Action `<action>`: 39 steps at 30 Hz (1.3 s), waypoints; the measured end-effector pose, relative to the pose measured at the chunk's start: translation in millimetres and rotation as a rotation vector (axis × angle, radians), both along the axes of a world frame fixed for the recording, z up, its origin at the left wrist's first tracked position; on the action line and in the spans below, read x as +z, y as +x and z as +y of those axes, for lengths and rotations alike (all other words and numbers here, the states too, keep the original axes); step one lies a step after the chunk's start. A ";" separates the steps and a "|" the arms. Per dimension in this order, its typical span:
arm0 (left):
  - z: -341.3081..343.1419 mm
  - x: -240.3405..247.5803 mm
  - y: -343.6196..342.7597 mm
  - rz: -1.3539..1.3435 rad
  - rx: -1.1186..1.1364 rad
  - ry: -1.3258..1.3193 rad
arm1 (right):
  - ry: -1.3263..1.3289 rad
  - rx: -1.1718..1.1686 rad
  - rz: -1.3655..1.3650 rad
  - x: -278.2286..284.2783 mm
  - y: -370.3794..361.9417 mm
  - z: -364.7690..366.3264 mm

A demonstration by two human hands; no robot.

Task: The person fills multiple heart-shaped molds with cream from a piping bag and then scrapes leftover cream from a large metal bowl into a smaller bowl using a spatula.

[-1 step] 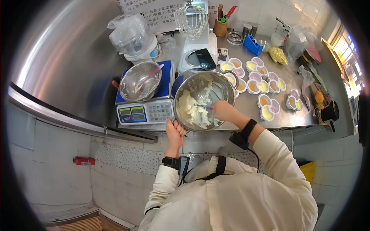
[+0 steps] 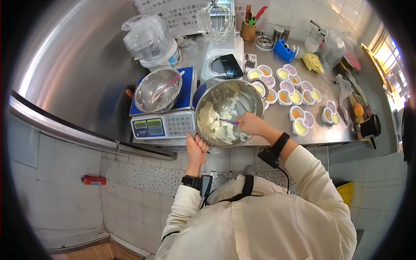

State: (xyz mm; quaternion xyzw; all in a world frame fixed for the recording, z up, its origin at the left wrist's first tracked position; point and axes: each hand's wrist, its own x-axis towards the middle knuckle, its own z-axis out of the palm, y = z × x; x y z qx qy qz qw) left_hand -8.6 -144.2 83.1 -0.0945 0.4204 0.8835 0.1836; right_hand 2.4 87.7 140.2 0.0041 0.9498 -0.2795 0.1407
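Note:
A steel mixing bowl (image 2: 255, 97) is tilted over the front of the counter, with thick pale cream (image 2: 216, 125) smeared inside. My left hand (image 2: 197, 149) is closed on the handle at the bowl's lower left. Inside the bowl, my right hand (image 2: 251, 124) grips a purple-handled spatula (image 2: 232, 122); its tip is lost in the cream. To the left, a second steel bowl (image 2: 145, 97) with white residue stands on a digital scale (image 2: 187, 93). A pink-handled spatula (image 2: 170, 83) leans in that second bowl.
Several three-part cups (image 2: 300, 127) of coloured filling stand to the right. Behind the bowl is a stand mixer with a whisk (image 2: 214, 27); a black phone (image 2: 230, 66) lies on it. A white bucket (image 2: 162, 58), blue tape dispenser (image 2: 284, 51) and black pot (image 2: 371, 125) are around.
My right hand and the purple-handled spatula have shifted slightly to the left in the bowl. My left hand keeps its hold on the handle.

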 end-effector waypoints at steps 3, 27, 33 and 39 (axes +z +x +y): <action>-1.1 -5.2 -0.5 -0.033 0.004 0.039 | -0.489 -0.180 -0.321 -2.1 9.6 3.8; 16.4 -8.7 1.6 -0.019 -0.005 0.104 | -1.258 -0.202 -0.087 104.8 87.7 63.7; 14.3 -6.3 2.0 0.058 -0.027 0.101 | -1.008 -0.229 0.261 176.2 7.5 -44.3; 17.0 -1.7 4.3 0.034 -0.031 0.131 | 0.179 0.128 0.733 90.3 -74.5 -128.9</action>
